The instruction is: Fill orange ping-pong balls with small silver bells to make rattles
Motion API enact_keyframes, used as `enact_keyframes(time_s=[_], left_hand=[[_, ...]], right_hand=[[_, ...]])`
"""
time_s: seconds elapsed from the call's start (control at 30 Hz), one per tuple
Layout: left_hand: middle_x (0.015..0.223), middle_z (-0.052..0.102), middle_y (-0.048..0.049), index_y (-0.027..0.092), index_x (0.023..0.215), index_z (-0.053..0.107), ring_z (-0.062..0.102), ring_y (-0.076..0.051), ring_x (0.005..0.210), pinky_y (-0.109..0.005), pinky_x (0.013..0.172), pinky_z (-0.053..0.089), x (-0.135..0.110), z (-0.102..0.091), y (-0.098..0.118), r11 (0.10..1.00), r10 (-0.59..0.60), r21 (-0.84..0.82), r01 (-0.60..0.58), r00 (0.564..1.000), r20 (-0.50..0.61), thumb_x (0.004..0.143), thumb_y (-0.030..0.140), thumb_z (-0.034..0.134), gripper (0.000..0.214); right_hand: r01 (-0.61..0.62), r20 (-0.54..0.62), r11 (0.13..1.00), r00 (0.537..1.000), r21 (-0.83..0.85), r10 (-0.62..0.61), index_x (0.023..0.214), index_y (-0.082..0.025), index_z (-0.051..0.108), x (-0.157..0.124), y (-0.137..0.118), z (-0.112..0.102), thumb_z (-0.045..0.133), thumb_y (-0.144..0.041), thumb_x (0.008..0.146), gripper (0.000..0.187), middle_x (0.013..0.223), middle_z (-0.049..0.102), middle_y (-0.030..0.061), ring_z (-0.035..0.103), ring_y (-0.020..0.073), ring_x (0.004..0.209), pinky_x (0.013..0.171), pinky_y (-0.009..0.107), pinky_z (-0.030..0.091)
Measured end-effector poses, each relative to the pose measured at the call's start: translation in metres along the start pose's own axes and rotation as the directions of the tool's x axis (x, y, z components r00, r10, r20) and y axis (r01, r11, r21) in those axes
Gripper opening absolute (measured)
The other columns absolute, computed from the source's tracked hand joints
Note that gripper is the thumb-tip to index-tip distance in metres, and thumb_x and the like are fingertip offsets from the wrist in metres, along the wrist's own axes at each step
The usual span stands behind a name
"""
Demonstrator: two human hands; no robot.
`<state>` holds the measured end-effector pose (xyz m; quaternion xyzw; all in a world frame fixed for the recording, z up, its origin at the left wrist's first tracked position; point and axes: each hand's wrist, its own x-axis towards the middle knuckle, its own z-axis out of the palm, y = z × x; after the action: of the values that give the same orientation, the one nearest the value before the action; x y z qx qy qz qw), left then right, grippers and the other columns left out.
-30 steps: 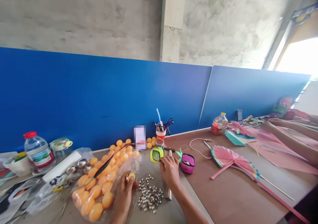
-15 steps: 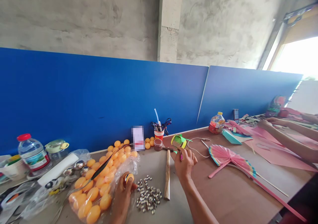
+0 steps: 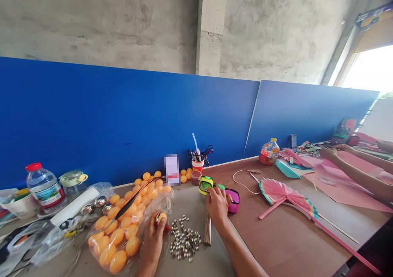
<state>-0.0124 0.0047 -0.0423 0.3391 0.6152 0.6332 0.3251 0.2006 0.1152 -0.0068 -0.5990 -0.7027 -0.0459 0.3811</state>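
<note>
Near the lower centre of the frame, an orange ball (image 3: pixel 162 218) with a dark band at its edge is resting in the left hand (image 3: pixel 153 238), whose thumb and fingers are curling firmly around it. To its right I am seeing a pile of silvery beads (image 3: pixel 186 243) lying loose on the table (image 3: pixel 260 238). Right of the beads, the right hand (image 3: pixel 218 205) is reaching over a wooden stick (image 3: pixel 207 233); its fingertips are meeting the lower edge of a yellow-green case (image 3: pixel 205 185), yet I am unable to tell whether they are gripping it. A purple case (image 3: pixel 234 201) is sitting just right of that hand.

Left of the left hand, a clear bag of orange balls (image 3: pixel 118 237) is spreading across the lower left. Above the yellow-green case, a red cup (image 3: pixel 197 165) is holding pens. At the far left, a red-capped bottle (image 3: pixel 49 191) is standing beside a lidded jar (image 3: pixel 73 185). On the right side I am viewing a pink fan (image 3: pixel 285 193) lying spread, and beyond it, at the right edge, a co-worker's arms (image 3: pixel 353 168) are extending over pink sheets (image 3: pixel 344 191). A blue partition (image 3: pixel 123 117) is crossing mid-frame.
</note>
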Motion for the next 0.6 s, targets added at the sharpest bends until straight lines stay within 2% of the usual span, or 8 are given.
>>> enact_keyframes(time_s=[0.17,0.23,0.33,0.4,0.47,0.53,0.6], left_hand=[[0.078,0.066,-0.0039,0.021,0.098,0.062,0.065,-0.025,0.07,-0.042,0.072,0.054,-0.001,0.0,0.003,1.0,-0.012,0.02,0.012,1.0,-0.012,0.065,0.066,0.062,0.056],[0.077,0.066,-0.0038,0.021,0.097,0.062,0.065,-0.025,0.069,-0.042,0.072,0.053,-0.001,0.0,0.003,1.0,-0.012,0.018,0.012,1.0,-0.001,0.065,0.065,0.062,0.055],[0.077,0.066,-0.0041,0.021,0.098,0.06,0.065,-0.024,0.068,-0.041,0.073,0.053,-0.001,0.001,0.004,1.0,-0.011,-0.003,0.011,1.0,0.02,0.067,0.064,0.062,0.053],[0.077,0.066,-0.0042,0.022,0.099,0.06,0.065,-0.024,0.069,-0.04,0.072,0.053,-0.003,0.001,0.006,1.0,-0.016,-0.007,0.016,1.0,0.026,0.067,0.064,0.061,0.053],[0.077,0.066,-0.0041,0.021,0.102,0.06,0.065,-0.024,0.07,-0.04,0.072,0.053,-0.005,0.002,0.01,1.0,-0.022,-0.002,0.022,0.999,0.026,0.068,0.063,0.061,0.054],[0.079,0.066,-0.0039,0.02,0.107,0.059,0.066,-0.024,0.071,-0.04,0.073,0.053,-0.008,0.001,0.014,1.0,-0.02,0.008,0.019,0.999,0.04,0.069,0.06,0.062,0.055],[0.084,0.067,-0.0043,0.02,0.111,0.058,0.066,-0.024,0.072,-0.041,0.075,0.053,-0.01,0.001,0.017,1.0,-0.005,0.002,0.005,0.998,0.059,0.069,0.054,0.064,0.055]], right_hand=[[-0.008,0.048,0.997,0.999,-0.079,0.012,0.122,-0.021,0.059,-0.004,-0.006,0.002,0.05,-0.012,0.077,0.047,0.113,0.064,0.0116,0.047,0.0314,0.114,0.101,0.05,0.017],[-0.011,0.042,0.995,0.999,-0.098,0.015,0.12,-0.02,0.06,-0.006,-0.008,0.002,0.051,-0.012,0.076,0.046,0.119,0.061,0.0125,0.043,0.033,0.12,0.102,0.051,0.017],[-0.007,-0.038,0.996,0.999,-0.089,0.004,0.115,-0.019,0.063,-0.005,-0.01,-0.002,0.053,-0.015,0.077,0.04,0.129,0.053,0.0135,0.034,0.0349,0.128,0.103,0.05,0.019],[0.042,-0.116,0.999,0.992,-0.019,-0.044,0.113,-0.019,0.063,-0.005,-0.012,-0.006,0.051,-0.016,0.079,0.036,0.13,0.052,0.013,0.033,0.0337,0.129,0.103,0.05,0.022],[0.154,-0.152,0.982,0.979,0.108,-0.137,0.11,-0.018,0.063,-0.007,-0.016,-0.008,0.047,-0.015,0.082,0.032,0.123,0.055,0.0125,0.041,0.0301,0.122,0.101,0.047,0.028],[0.266,-0.091,0.925,0.964,0.271,-0.251,0.106,-0.017,0.064,-0.012,-0.024,-0.009,0.043,-0.013,0.084,0.03,0.108,0.062,0.011,0.052,0.0246,0.106,0.093,0.04,0.036],[0.312,0.068,0.855,0.926,0.415,-0.371,0.102,-0.017,0.064,-0.02,-0.034,-0.009,0.042,-0.011,0.085,0.028,0.092,0.065,0.0075,0.058,0.0194,0.09,0.083,0.033,0.04]])
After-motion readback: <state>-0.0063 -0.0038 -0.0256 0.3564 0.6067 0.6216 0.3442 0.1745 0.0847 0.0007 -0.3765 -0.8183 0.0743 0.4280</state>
